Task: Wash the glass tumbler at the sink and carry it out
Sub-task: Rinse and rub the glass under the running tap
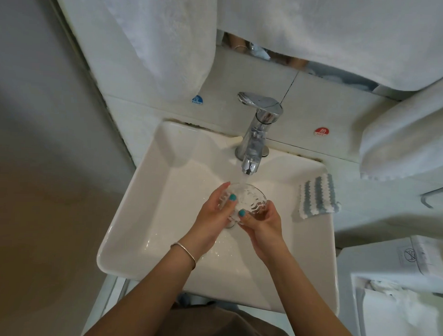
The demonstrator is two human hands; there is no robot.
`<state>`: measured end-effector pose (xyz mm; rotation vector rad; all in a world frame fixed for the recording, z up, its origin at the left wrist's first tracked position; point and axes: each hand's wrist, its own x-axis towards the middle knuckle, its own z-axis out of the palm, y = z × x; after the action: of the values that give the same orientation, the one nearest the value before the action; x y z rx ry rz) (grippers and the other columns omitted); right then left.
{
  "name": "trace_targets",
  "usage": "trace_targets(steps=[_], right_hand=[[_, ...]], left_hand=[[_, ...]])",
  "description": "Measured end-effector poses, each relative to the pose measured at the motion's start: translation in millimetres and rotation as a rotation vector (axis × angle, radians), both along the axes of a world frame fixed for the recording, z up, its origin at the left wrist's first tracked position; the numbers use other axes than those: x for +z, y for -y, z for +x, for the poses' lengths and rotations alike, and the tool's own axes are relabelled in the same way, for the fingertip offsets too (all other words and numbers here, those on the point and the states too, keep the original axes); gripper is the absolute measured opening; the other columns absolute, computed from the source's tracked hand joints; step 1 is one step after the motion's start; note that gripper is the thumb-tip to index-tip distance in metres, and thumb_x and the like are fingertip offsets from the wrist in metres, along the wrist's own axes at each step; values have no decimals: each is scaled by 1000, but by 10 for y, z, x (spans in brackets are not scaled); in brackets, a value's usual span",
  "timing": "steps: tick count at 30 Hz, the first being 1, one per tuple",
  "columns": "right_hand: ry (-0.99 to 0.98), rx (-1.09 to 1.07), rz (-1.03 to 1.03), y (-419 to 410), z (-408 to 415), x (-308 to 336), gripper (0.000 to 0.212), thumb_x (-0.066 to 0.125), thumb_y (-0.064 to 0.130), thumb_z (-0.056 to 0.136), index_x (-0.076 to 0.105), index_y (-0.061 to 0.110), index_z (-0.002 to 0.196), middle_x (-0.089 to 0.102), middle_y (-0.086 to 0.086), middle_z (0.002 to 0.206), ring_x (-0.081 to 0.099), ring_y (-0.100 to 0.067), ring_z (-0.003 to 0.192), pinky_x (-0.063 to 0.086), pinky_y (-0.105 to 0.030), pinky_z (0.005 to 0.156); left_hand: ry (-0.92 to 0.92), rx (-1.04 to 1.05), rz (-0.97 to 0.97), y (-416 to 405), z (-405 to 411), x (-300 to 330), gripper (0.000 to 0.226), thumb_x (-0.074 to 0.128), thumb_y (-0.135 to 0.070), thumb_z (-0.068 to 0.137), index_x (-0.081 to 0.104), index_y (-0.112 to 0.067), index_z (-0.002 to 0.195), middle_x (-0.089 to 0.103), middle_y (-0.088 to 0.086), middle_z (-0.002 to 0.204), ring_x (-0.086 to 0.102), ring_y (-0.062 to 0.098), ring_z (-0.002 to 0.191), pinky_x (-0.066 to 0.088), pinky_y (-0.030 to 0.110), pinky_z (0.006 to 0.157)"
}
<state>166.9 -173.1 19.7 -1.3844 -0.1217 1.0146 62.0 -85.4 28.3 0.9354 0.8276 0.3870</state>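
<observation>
Striped cloth (pixel 318 196) beside held tumbler (pixel 242 197).

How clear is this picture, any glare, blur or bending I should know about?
Head view: soft, dim light, with gentle shadows in the sink; bright glints on the chrome faucet; the glass tumbler blurs into the running water between left hand and right hand; wide-angle bending curves the edges.

Both forearms are bare, with no sleeves visible up to the lower edge of the picture. The left hand (pixel 213 218) has a thin silver bangle (pixel 185 252) around its wrist. The thumbnails of the left hand and the right hand (pixel 261 227) are painted in teal polish. Near the lower edge, a brown garment (pixel 209 328) covers the body.
</observation>
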Motion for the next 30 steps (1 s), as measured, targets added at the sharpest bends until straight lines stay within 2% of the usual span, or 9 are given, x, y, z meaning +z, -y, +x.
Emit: trace_targets(steps=[3,8,13,16,20,24,26,29,30], right_hand=[[107,25,-36,-5,28,-44,44,75,-13,72,42,-13,102,61,-22,94,60,-33,88,51,-51,87],[183,64,-40,30,31,-61,42,77,-12,71,43,-17,96,62,-21,87,58,-29,82,50,-46,81],[294,132,-103,22,45,-32,38,78,-11,70,42,-1,75,58,-17,74,55,-25,71,51,-42,71],[396,187,-145,6,61,-19,42,82,-7,68,41,2,71,57,-16,71,53,-23,67,51,-42,66],[501,250,-172,-17,63,22,40,85,-1,67,45,0,73,59,-13,70,53,-18,64,48,-33,60],[491,283,-120,-32,48,76,27,85,4,69,60,13,74,67,-8,78,61,-16,71,52,-35,69],[438,286,-71,-25,45,92,22,82,6,73,66,21,75,69,-7,85,63,-18,79,52,-39,75],[382,269,-44,-43,33,113,8,79,28,78,71,26,81,67,2,115,61,-23,108,51,-39,89],[364,275,-78,-62,21,126,18,79,39,75,72,28,86,62,5,125,59,-23,116,50,-39,94]], left_hand=[[-45,-30,53,-7,10,43,52,61,-26,92,42,-42,138,55,-2,134,59,19,119,50,43,100],[-75,-44,92,-7,21,63,63,70,-25,86,41,-39,140,56,-3,132,60,16,116,52,41,98],[-110,-37,93,20,6,30,76,79,-34,75,41,-34,141,56,-8,127,60,15,115,51,41,99],[-120,-7,34,30,20,46,68,78,-30,77,44,-32,136,56,-5,125,62,19,112,53,42,95],[-100,45,-92,-13,42,63,58,78,-25,78,48,-25,128,63,6,119,67,22,103,57,39,88],[-91,91,-132,-79,17,63,58,81,-25,73,53,-16,123,69,11,110,71,21,92,59,35,81],[-64,113,-150,-103,-16,40,54,80,-23,74,56,-13,121,69,14,112,71,21,93,57,32,79],[-27,124,-123,-106,-62,4,57,80,-25,73,56,-14,123,66,13,117,68,18,96,54,25,79],[-18,128,-98,-103,-67,3,57,80,-25,73,55,-16,124,65,11,118,67,17,98,54,25,79]])
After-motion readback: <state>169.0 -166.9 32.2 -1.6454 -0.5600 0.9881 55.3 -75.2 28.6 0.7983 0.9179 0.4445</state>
